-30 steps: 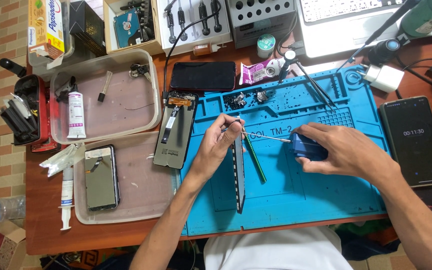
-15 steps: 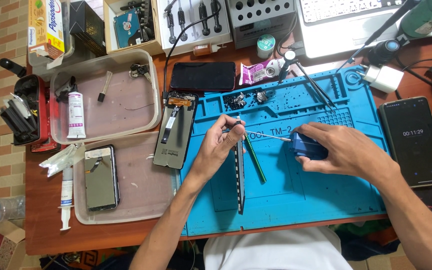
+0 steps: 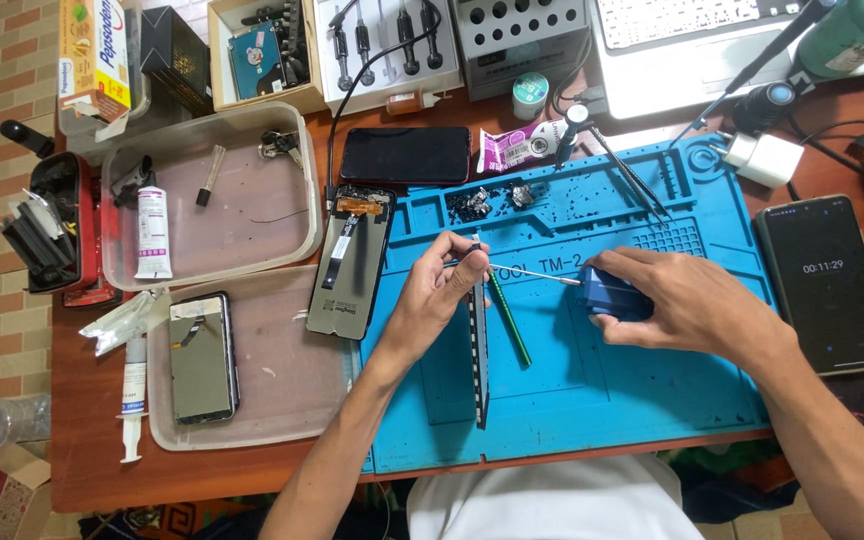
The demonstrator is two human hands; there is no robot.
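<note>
while my left hand (image 3: 432,295) stands a long dark phone frame (image 3: 478,345) on edge upon the blue work mat (image 3: 652,400), my fingers (image 3: 457,262) are pinched together on the frame's upper end, with the rest of the strip running down toward me below my palm. my right hand (image 3: 687,305) is clamped around a small dark blue tool (image 3: 612,297), its thin metal tip (image 3: 537,274) reaching leftward and meeting the frame's top just beside my left fingertips. a green stick (image 3: 508,320) lies flat on the mat between my two hands, just right of the frame. to the left of my left hand, an opened phone back (image 3: 350,262) lies half over the mat's edge. further left, two pale trays (image 3: 292,400) sit side by side, the nearer one holding a phone screen (image 3: 202,357). a black phone (image 3: 825,282) showing a timer rests well apart, to the right of my right wrist.
</note>
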